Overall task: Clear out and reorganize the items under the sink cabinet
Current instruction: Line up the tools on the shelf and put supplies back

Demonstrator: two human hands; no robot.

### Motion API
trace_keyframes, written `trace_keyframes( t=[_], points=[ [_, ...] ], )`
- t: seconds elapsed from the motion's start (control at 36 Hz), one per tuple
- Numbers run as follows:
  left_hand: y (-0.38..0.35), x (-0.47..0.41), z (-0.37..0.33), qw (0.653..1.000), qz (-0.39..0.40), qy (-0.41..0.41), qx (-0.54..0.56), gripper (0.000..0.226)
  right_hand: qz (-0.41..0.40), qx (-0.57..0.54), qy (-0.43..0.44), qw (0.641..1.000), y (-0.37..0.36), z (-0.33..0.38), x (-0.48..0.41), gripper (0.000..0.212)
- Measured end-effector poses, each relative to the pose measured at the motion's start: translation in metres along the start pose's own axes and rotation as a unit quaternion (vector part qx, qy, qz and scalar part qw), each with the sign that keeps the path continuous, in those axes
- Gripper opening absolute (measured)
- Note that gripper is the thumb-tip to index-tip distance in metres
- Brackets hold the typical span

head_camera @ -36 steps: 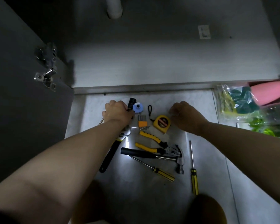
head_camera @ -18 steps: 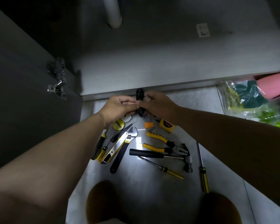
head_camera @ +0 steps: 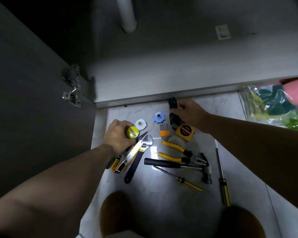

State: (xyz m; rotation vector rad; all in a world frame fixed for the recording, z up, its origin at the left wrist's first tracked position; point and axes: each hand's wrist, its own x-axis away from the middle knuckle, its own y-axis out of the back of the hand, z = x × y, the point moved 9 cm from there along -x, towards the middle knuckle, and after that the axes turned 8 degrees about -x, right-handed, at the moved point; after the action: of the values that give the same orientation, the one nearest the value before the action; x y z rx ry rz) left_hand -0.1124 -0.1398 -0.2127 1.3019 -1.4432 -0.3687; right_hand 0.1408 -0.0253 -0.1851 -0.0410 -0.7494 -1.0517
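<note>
Tools lie on the pale floor tile in front of the open sink cabinet (head_camera: 179,79). My left hand (head_camera: 118,134) grips a yellow tape roll (head_camera: 133,132) just above an adjustable wrench (head_camera: 139,155) and a yellow utility knife (head_camera: 127,159). My right hand (head_camera: 190,114) holds a small black object (head_camera: 172,103) near the cabinet's front edge. Between the hands lie a white disc (head_camera: 140,124), a blue disc (head_camera: 158,117), an orange hex key set (head_camera: 164,133) and a yellow tape measure (head_camera: 185,132).
Yellow-handled pliers (head_camera: 177,152), a hammer (head_camera: 179,166) and two screwdrivers (head_camera: 223,179) lie nearer me. The dark cabinet door (head_camera: 33,117) stands open at left. A white drain pipe (head_camera: 126,16) hangs inside. A clear bag of sponges (head_camera: 273,103) sits at right. My knees show at the bottom.
My hands met around the black object, then parted. The left hand dropped to the yellow tape roll and took it; the right hand kept the black object and moved right.
</note>
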Motion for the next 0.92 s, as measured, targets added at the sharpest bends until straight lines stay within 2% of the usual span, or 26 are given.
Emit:
trace_keyframes(
  t=[0.06, 0.11, 0.19, 0.31, 0.39, 0.44, 0.5, 0.58, 0.64, 0.78, 0.83, 0.92],
  points=[
    [-0.008, 0.003, 0.0, 1.0, -0.006, -0.001, -0.016, 0.062, -0.001, -0.001, -0.016, 1.0, 0.005, -0.008, 0.001, 0.022],
    [-0.011, 0.001, -0.001, 0.999, -0.021, 0.006, -0.033, 0.065, -0.002, -0.006, -0.031, 0.999, 0.009, -0.018, 0.003, 0.023],
    [-0.014, -0.005, -0.003, 0.999, -0.04, 0.026, -0.021, 0.058, 0.0, -0.018, -0.057, 0.998, 0.014, -0.037, 0.008, 0.013],
    [-0.014, -0.011, -0.006, 0.998, -0.05, 0.028, -0.03, 0.048, -0.018, 0.071, -0.072, 0.995, 0.031, -0.062, 0.015, 0.018],
    [-0.007, -0.009, -0.008, 0.997, -0.059, 0.029, -0.043, 0.044, -0.074, 0.139, -0.083, 0.984, 0.058, -0.077, 0.017, 0.02],
    [-0.002, -0.005, -0.007, 0.996, -0.073, 0.042, -0.021, 0.047, -0.14, 0.134, -0.089, 0.977, 0.079, -0.082, 0.021, 0.032],
    [0.005, 0.002, -0.007, 0.994, -0.096, 0.059, 0.009, 0.051, -0.198, 0.141, -0.088, 0.966, 0.098, -0.084, 0.023, 0.035],
    [0.019, 0.01, -0.012, 0.987, -0.149, 0.06, 0.032, 0.05, -0.23, 0.168, -0.088, 0.955, 0.116, -0.086, 0.02, 0.025],
    [0.025, 0.01, -0.021, 0.984, -0.168, 0.039, 0.051, 0.043, -0.237, 0.177, -0.093, 0.95, 0.123, -0.09, 0.018, 0.032],
    [0.019, 0.0, -0.065, 0.978, -0.143, -0.035, 0.15, 0.03, -0.25, 0.167, -0.095, 0.949, 0.129, -0.097, 0.019, 0.052],
    [0.01, -0.007, -0.083, 0.968, -0.106, -0.036, 0.225, 0.024, -0.254, 0.175, -0.093, 0.947, 0.131, -0.097, 0.021, 0.054],
    [-0.006, -0.013, -0.11, 0.946, -0.052, -0.015, 0.319, 0.028, -0.261, 0.181, -0.078, 0.945, 0.134, -0.094, 0.025, 0.053]
  ],
)
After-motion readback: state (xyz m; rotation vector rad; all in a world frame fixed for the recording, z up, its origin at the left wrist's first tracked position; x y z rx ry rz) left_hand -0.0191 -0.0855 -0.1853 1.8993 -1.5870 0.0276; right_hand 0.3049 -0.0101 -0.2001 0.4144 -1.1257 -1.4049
